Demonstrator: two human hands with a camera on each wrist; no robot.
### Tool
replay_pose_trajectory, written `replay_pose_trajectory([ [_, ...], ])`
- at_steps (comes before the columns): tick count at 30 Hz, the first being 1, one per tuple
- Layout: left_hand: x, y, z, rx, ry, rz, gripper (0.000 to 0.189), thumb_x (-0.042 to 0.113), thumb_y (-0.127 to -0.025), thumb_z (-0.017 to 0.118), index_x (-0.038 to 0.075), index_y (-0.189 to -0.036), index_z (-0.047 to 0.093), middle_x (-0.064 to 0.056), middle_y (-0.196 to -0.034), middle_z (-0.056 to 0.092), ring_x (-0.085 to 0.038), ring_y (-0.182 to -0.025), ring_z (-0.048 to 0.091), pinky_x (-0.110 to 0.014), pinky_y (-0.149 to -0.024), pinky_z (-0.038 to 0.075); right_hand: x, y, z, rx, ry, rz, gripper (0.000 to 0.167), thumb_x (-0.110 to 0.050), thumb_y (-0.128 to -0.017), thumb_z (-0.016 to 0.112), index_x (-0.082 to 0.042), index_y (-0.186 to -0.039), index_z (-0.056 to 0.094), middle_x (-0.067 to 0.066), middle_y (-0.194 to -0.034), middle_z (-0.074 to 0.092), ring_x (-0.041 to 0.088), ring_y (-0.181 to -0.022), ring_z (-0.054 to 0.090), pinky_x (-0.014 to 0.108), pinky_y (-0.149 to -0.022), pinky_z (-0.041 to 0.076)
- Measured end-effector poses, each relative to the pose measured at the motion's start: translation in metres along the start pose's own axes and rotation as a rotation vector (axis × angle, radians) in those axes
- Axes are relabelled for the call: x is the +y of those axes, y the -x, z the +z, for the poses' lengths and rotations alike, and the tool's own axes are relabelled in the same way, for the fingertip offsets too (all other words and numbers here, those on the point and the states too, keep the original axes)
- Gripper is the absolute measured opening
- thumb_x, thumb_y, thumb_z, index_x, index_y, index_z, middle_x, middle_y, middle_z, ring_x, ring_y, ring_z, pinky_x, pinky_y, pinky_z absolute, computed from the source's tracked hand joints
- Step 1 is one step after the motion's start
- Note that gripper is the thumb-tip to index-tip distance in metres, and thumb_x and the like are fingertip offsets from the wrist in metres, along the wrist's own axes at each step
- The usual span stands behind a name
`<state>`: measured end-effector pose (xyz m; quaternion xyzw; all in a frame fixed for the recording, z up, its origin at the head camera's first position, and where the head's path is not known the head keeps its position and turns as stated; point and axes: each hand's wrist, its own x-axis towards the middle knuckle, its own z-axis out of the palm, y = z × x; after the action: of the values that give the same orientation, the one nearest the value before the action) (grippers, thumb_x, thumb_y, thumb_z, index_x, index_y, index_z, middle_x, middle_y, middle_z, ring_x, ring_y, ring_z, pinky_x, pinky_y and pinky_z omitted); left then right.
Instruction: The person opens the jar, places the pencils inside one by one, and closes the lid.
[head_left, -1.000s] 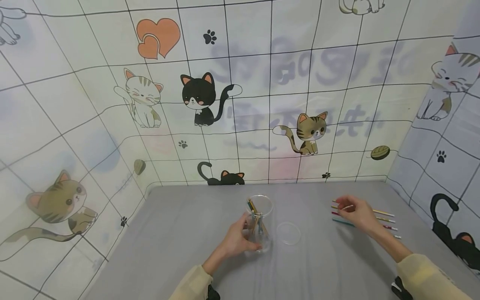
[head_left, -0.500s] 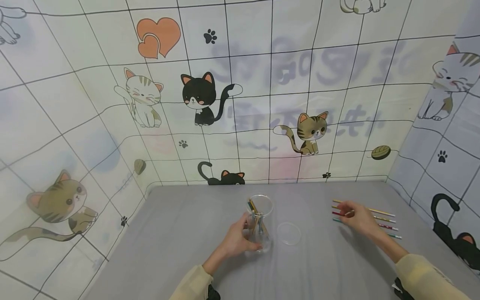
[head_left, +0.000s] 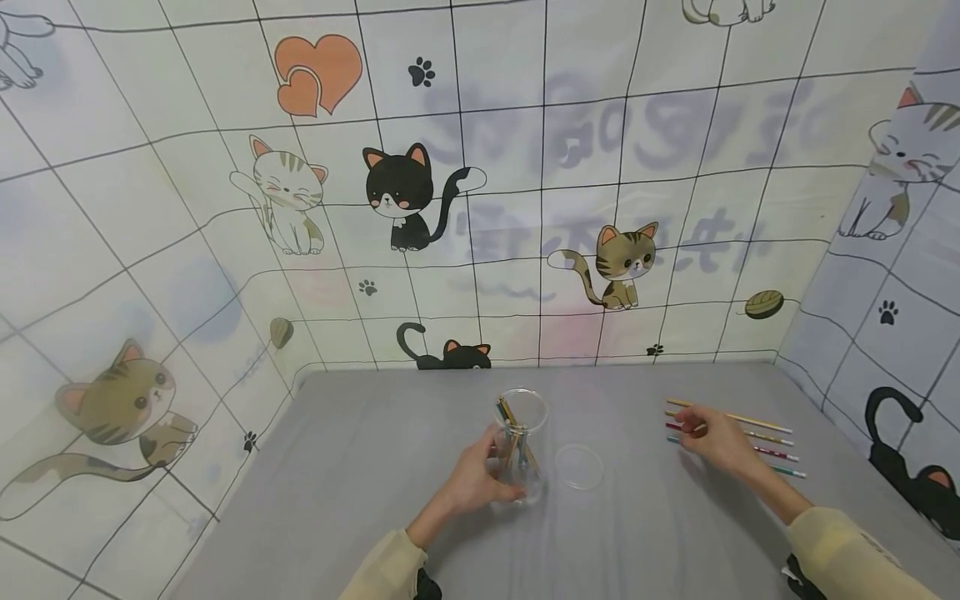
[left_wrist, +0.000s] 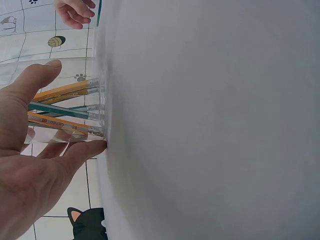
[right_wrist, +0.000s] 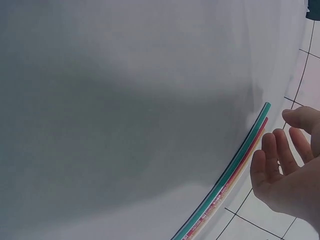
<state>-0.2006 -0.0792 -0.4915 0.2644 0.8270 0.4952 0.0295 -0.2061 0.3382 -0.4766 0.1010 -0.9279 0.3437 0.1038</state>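
In the head view my left hand (head_left: 472,482) grips a clear jar (head_left: 534,417) that stands upright on the table. Several pencils (left_wrist: 60,92), yellow and teal, lean inside it, their ferrule ends at the bottom in the left wrist view. My right hand (head_left: 716,439) is held over a row of pencils on the right, its fingers loosely bent with nothing visible between them. That row has a yellow pencil (head_left: 757,422) farthest away, then a gold one (head_left: 771,438), a red one (head_left: 776,453) and a teal one (right_wrist: 227,172) nearest. The hand covers their middles.
A clear round lid (head_left: 579,467) lies flat on the grey tabletop (head_left: 360,467), just right of the jar. Cloth walls (head_left: 495,283) printed with cats and grid lines rise behind the table and at both sides.
My right hand has shifted slightly nearer over the row, uncovering more of the far yellow pencil and the teal one's end. My left hand and the jar stay put.
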Motion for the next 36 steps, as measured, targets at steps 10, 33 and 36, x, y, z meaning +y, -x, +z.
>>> replay_pose_trajectory([
  [10, -0.0012, -0.0005, 0.0003, 0.0, 0.004, 0.022, 0.091, 0.01, -0.067, 0.094, 0.022, -0.142, 0.044, -0.008, -0.117, 0.06, -0.036, -0.118, 0.057, -0.033, -0.086, 0.056, 0.0061, -0.0031, 0.0046, -0.001, 0.034, 0.006, 0.028, 0.007, -0.079, 0.074, 0.009, -0.105, 0.064, 0.015, -0.093, 0.064, 0.034, -0.083, 0.064, 0.036, -0.063, 0.052],
  [33, 0.0005, -0.0001, 0.0005, -0.004, 0.02, -0.001, 0.093, 0.009, -0.066, 0.094, 0.025, -0.143, 0.043, -0.006, -0.119, 0.058, -0.036, -0.121, 0.056, -0.034, -0.088, 0.055, 0.0077, -0.0033, 0.0091, -0.011, 0.058, 0.035, 0.025, 0.01, -0.077, 0.073, 0.008, -0.101, 0.066, 0.014, -0.091, 0.064, 0.033, -0.084, 0.062, 0.038, -0.064, 0.053],
  [36, 0.0001, -0.0003, 0.0004, -0.007, 0.012, -0.001, 0.094, 0.009, -0.067, 0.094, 0.024, -0.144, 0.042, -0.006, -0.118, 0.058, -0.035, -0.12, 0.056, -0.033, -0.087, 0.055, 0.0089, -0.0036, 0.009, -0.007, 0.087, 0.026, 0.025, 0.009, -0.076, 0.074, 0.007, -0.1, 0.066, 0.013, -0.09, 0.065, 0.032, -0.083, 0.062, 0.04, -0.065, 0.053],
])
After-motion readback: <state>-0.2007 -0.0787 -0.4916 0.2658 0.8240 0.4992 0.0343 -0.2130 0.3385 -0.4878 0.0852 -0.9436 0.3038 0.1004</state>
